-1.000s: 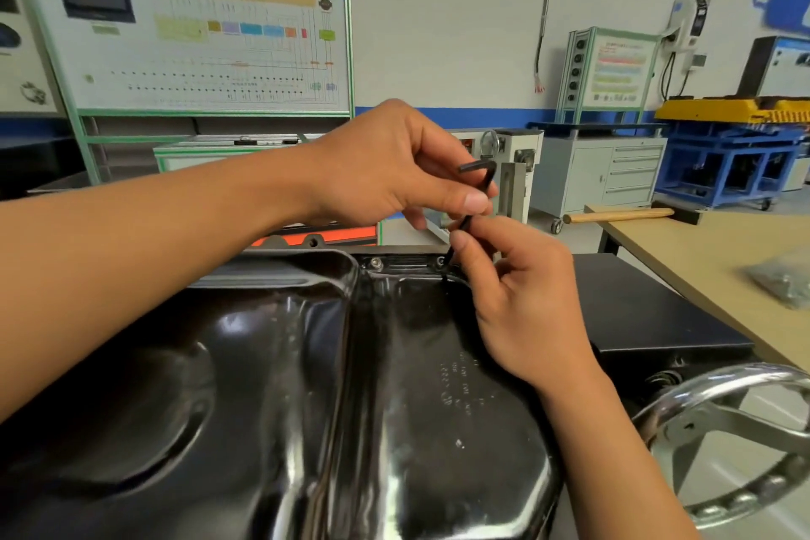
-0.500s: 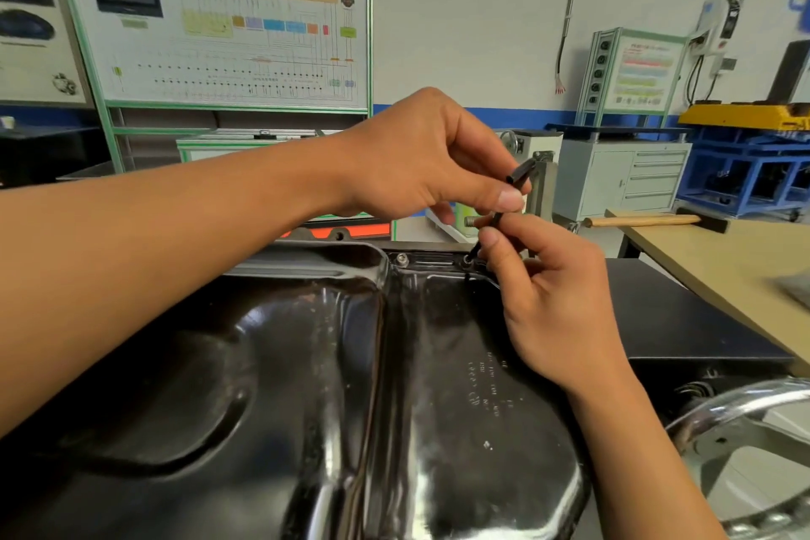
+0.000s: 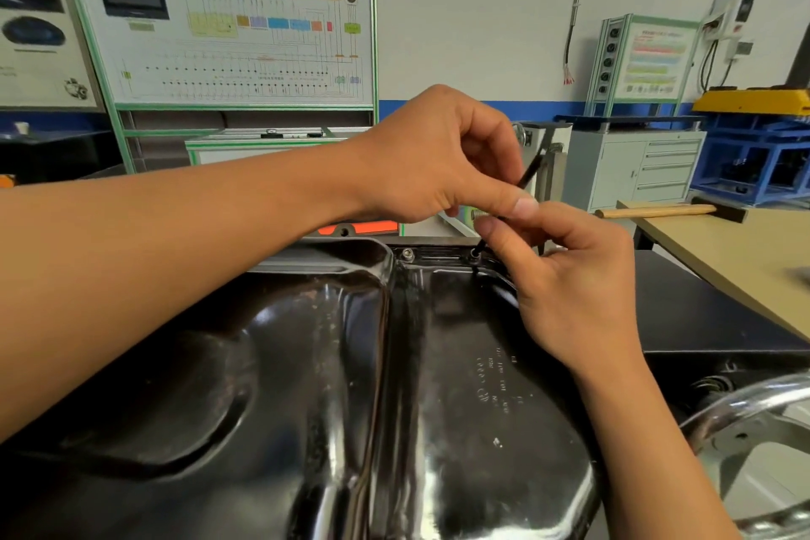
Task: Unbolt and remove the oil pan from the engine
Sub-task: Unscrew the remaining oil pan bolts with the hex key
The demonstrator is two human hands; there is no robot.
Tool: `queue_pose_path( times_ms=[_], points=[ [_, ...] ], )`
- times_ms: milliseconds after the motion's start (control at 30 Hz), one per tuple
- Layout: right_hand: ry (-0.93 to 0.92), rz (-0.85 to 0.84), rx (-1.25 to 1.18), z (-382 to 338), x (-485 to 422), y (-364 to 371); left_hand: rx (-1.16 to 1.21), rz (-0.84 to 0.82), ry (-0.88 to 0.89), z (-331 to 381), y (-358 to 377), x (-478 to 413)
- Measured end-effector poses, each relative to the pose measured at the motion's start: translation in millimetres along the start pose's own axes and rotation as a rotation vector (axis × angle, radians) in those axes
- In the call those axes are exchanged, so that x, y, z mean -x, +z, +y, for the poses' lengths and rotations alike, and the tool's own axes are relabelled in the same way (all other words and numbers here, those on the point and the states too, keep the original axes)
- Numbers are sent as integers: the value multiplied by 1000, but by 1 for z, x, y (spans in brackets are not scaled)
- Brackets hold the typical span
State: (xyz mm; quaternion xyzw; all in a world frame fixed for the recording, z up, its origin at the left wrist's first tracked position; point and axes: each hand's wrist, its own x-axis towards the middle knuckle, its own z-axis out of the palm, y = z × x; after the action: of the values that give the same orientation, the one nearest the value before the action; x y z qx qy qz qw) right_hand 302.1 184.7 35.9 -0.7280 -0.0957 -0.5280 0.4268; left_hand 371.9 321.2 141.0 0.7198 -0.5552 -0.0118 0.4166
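A glossy black oil pan [image 3: 342,386] fills the lower part of the view, bottom side up. Along its far flange sit a silver bolt [image 3: 407,253] and, to the right of it, a second bolt [image 3: 474,253]. A thin black hex key [image 3: 530,171] stands tilted with its lower tip in that second bolt. My left hand [image 3: 442,158] reaches in from the left and pinches the key's upper part between thumb and fingers. My right hand [image 3: 565,281] comes up from the lower right and pinches the key's lower shaft just above the bolt.
A chrome handwheel [image 3: 754,438] sticks out at the lower right. A wooden table [image 3: 745,250] with a wooden-handled mallet [image 3: 657,211] stands to the right. Behind the pan are a training display board [image 3: 228,31], a grey drawer cabinet [image 3: 635,171] and a blue rack [image 3: 758,162].
The hex key's short arm has swung from pointing left to pointing up and right as my left hand turned it. The camera has shifted left.
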Motion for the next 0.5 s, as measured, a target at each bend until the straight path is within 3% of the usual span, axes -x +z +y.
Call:
queue_pose_path(
  times_ms=[133, 333, 500],
  points=[
    [-8, -87, 57, -2, -2, 0, 111, -79, -62, -2, -4, 3],
    [-51, -183, 134, -1, -3, -1, 77, -95, -70, -4, -6, 4],
    [44, -20, -45, -1, -1, 0, 53, -21, -30, -3, -3, 1]
  ],
)
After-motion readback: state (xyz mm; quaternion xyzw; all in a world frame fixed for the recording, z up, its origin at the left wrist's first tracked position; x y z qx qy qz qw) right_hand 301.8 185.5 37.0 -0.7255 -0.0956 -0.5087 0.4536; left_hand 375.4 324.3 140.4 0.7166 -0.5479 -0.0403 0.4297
